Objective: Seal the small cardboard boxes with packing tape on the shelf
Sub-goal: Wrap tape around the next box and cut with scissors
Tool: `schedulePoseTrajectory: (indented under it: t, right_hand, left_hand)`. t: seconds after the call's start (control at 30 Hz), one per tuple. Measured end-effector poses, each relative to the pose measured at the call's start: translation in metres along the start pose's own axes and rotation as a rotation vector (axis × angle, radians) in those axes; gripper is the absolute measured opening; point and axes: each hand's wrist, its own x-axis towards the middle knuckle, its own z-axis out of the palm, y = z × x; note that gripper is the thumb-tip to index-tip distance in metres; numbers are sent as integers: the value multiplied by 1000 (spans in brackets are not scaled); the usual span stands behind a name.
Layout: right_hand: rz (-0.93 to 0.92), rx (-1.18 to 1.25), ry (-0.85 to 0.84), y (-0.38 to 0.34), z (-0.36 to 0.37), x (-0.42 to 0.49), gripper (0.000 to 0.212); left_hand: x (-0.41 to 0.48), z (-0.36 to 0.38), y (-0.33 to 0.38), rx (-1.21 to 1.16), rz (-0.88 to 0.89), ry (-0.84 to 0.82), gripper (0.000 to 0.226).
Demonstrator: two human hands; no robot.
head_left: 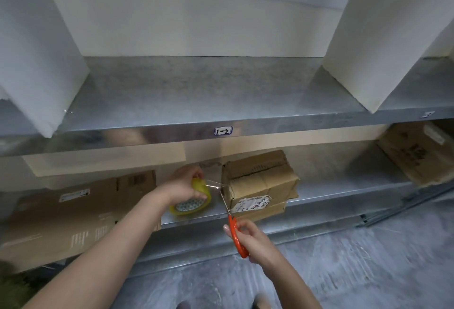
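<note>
So, the small cardboard box (255, 186) sits just right of centre in the lower half of the frame, on the lower metal shelf (331, 191). The left hand (181, 186), just left of the box, is curled over a yellow tape roll (196, 204). A clear strip of tape (213, 184) runs taut from the roll to the box's near left corner. The right hand (253, 237), lower centre, grips the orange handles of the scissors (234, 230), with the blades pointing up at that strip. I honestly can't tell how far the blades are parted.

Stuff I'd worry about from here:
- If the strip goes slack before the cut, the blades probably just fold the tape and it sticks to itself or the metal.
- Once it's cut, the loose end can snap back onto the roll, and then you're picking at it to find the edge.
- The blade tips are right by the box corner, so a sloppy snip could nick the cardboard or the label (253, 203).
- There's a dark gap along the top flaps, so the seam may not be properly covered. I'd check it before calling this one done.
</note>
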Motion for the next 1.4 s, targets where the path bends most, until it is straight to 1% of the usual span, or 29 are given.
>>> schedulePoseTrajectory:
  t: [0.1, 0.23, 0.4, 0.7, 0.87, 1.03, 1.27, 1.4]
  right_hand:
    - [61, 108, -52, -1, 8, 6, 54]
    - [68, 182, -83, -5, 12, 15, 45]
    - [29, 245, -93, -6, 12, 23, 37]
    - [-30, 200, -27, -3, 10, 32, 25]
    - [-37, 211, -31, -2, 11, 36, 24]
    - [33, 246, -101, -8, 10, 38, 26]
    - [96, 243, -162, -15, 7, 37, 35]
    - [113, 206, -129, -18, 5, 40, 27]
  left_hand:
    - [1, -3, -2, 8, 10, -18, 51]
    - [0, -4, -2, 3, 21, -39, 51]
    - [-1, -5, -1, -12, 29, -46, 52]
    - [2, -3, -2, -16, 37, -36, 50]
    - [5, -3, 0, 2, 63, -15, 47]
    - [6, -5, -1, 17, 69, 6, 46]
    - [6, -10, 4, 82, 84, -16, 47]
    - [5, -13, 9, 88, 110, -21, 46]
